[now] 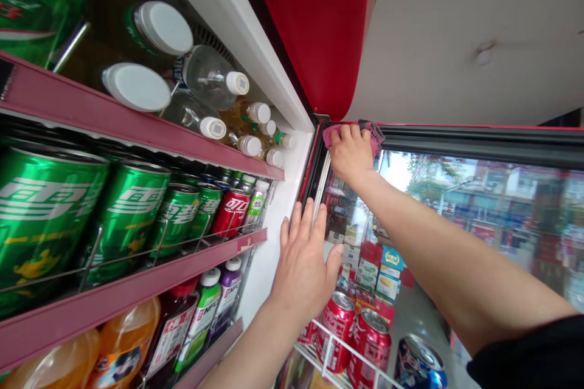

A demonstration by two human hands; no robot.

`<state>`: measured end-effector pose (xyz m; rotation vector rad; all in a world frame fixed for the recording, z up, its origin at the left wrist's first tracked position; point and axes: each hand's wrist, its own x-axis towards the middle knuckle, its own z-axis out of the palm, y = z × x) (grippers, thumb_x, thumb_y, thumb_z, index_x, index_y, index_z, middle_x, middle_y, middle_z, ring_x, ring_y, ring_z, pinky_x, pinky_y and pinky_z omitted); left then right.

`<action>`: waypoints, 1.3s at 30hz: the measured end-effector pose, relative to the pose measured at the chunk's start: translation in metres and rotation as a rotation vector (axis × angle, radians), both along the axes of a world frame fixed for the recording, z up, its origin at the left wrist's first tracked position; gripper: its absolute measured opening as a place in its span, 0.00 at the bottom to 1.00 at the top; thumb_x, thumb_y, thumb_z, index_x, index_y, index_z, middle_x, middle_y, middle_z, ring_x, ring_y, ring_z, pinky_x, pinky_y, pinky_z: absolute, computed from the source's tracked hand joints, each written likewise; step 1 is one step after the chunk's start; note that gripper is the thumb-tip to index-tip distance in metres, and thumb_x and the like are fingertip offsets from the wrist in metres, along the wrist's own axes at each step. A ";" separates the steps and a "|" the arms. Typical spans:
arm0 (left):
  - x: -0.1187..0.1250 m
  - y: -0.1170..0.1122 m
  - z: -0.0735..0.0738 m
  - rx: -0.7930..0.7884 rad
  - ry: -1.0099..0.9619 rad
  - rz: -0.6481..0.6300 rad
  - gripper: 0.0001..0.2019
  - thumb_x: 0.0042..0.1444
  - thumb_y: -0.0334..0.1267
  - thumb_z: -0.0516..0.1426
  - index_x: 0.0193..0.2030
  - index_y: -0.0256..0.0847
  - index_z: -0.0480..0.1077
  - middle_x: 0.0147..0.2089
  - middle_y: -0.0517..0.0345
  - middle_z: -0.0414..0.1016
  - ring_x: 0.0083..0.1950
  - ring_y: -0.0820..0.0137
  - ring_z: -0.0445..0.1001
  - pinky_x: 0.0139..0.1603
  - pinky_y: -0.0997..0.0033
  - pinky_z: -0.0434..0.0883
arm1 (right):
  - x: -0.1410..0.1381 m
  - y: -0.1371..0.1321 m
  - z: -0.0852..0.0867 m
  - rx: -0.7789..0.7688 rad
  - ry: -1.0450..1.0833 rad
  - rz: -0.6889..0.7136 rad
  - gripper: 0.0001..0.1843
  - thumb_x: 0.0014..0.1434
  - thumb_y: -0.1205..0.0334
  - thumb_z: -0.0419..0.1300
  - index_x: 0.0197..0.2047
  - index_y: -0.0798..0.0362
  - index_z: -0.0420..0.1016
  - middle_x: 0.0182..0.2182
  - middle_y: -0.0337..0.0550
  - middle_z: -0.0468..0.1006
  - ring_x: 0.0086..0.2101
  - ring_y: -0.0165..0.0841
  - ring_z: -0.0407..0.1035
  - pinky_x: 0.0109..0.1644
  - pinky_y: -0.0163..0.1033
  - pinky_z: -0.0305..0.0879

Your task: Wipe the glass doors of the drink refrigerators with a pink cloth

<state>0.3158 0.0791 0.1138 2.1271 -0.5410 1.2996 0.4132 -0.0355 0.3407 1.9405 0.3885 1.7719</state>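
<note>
My right hand [352,155] reaches up and presses a pink and grey cloth [376,137] against the top corner of the fridge door's dark frame [456,137], close to the hinge side. The fingers curl over the cloth. Lower down, my left hand [305,255] lies flat with fingers stretched against the door's inner edge, beside the white fridge wall [262,255]. It holds nothing. The glass of the door [483,213] stretches away to the right behind my right forearm.
On the left, pink-edged shelves [137,304] carry green cans [137,213], a red can [231,209] and several bottles [137,88]. A white wire rack [335,352] with red cans [336,325] stands below. Overhead is the red fridge top [323,24].
</note>
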 end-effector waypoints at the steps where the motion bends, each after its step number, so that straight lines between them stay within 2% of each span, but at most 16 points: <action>1: -0.001 -0.002 0.000 -0.003 -0.006 0.001 0.36 0.74 0.43 0.54 0.85 0.41 0.50 0.88 0.43 0.44 0.88 0.48 0.40 0.84 0.28 0.52 | -0.004 -0.005 -0.001 0.005 0.002 -0.002 0.24 0.75 0.64 0.45 0.63 0.63 0.76 0.56 0.65 0.76 0.57 0.56 0.61 0.59 0.58 0.54; 6: -0.008 -0.018 0.004 0.009 -0.027 -0.017 0.37 0.74 0.44 0.55 0.85 0.41 0.49 0.88 0.43 0.43 0.88 0.48 0.39 0.84 0.28 0.51 | -0.032 -0.045 -0.005 0.042 -0.032 -0.039 0.24 0.74 0.59 0.51 0.64 0.62 0.74 0.58 0.65 0.74 0.57 0.55 0.60 0.60 0.58 0.54; 10: -0.014 -0.030 0.007 0.020 -0.027 -0.046 0.37 0.74 0.44 0.54 0.85 0.40 0.49 0.88 0.42 0.43 0.88 0.48 0.39 0.84 0.28 0.51 | -0.059 -0.097 -0.010 0.093 -0.081 -0.068 0.24 0.73 0.57 0.52 0.65 0.59 0.74 0.58 0.64 0.73 0.57 0.56 0.60 0.59 0.58 0.54; 14: -0.019 -0.034 0.008 0.033 -0.031 -0.067 0.36 0.75 0.44 0.54 0.85 0.40 0.49 0.88 0.44 0.44 0.88 0.49 0.40 0.84 0.29 0.50 | -0.078 -0.143 -0.019 0.213 -0.153 -0.066 0.25 0.73 0.55 0.52 0.66 0.57 0.74 0.61 0.64 0.72 0.58 0.57 0.61 0.60 0.59 0.55; 16: -0.019 -0.033 0.007 0.041 -0.036 -0.064 0.37 0.75 0.45 0.54 0.85 0.40 0.49 0.88 0.43 0.43 0.88 0.49 0.40 0.84 0.29 0.51 | -0.078 -0.148 -0.022 0.276 -0.188 -0.058 0.25 0.73 0.56 0.52 0.67 0.57 0.74 0.63 0.65 0.72 0.60 0.59 0.60 0.62 0.61 0.54; 19: -0.018 -0.032 0.007 0.034 -0.056 -0.042 0.36 0.75 0.45 0.53 0.85 0.40 0.48 0.88 0.43 0.42 0.88 0.48 0.40 0.84 0.29 0.52 | -0.067 -0.125 -0.022 0.294 -0.176 -0.042 0.26 0.73 0.57 0.52 0.68 0.60 0.73 0.64 0.67 0.72 0.63 0.60 0.59 0.65 0.64 0.52; 22: -0.016 -0.036 0.007 0.021 -0.089 -0.024 0.35 0.76 0.45 0.52 0.85 0.40 0.47 0.88 0.42 0.44 0.88 0.47 0.41 0.83 0.28 0.54 | -0.054 -0.090 -0.018 0.196 -0.075 -0.012 0.27 0.74 0.58 0.52 0.70 0.59 0.72 0.66 0.65 0.73 0.65 0.58 0.58 0.67 0.62 0.52; 25: -0.016 -0.047 0.005 0.022 -0.118 -0.018 0.35 0.77 0.45 0.51 0.85 0.42 0.47 0.88 0.41 0.46 0.88 0.48 0.42 0.83 0.28 0.54 | -0.048 -0.077 -0.014 0.122 -0.039 0.013 0.29 0.72 0.56 0.55 0.71 0.59 0.70 0.68 0.65 0.72 0.67 0.57 0.58 0.70 0.62 0.51; 27: -0.017 -0.058 0.003 0.030 -0.135 -0.023 0.35 0.77 0.46 0.51 0.86 0.44 0.47 0.88 0.41 0.46 0.88 0.48 0.44 0.82 0.28 0.55 | -0.050 -0.086 -0.014 0.088 -0.030 0.021 0.30 0.72 0.57 0.56 0.73 0.59 0.68 0.69 0.65 0.71 0.68 0.56 0.57 0.71 0.61 0.51; 30: -0.019 -0.075 0.002 0.043 -0.160 -0.030 0.35 0.77 0.45 0.52 0.86 0.46 0.46 0.87 0.42 0.47 0.88 0.48 0.45 0.82 0.27 0.56 | -0.062 -0.114 -0.014 0.069 -0.032 0.009 0.31 0.72 0.60 0.55 0.74 0.59 0.66 0.70 0.64 0.70 0.68 0.55 0.57 0.71 0.59 0.50; 39: -0.038 -0.128 0.011 0.071 -0.170 -0.052 0.35 0.77 0.45 0.52 0.86 0.44 0.47 0.87 0.42 0.47 0.88 0.48 0.44 0.82 0.29 0.55 | -0.110 -0.205 -0.009 0.157 -0.117 -0.063 0.27 0.70 0.62 0.55 0.70 0.56 0.70 0.67 0.63 0.72 0.64 0.54 0.59 0.68 0.58 0.52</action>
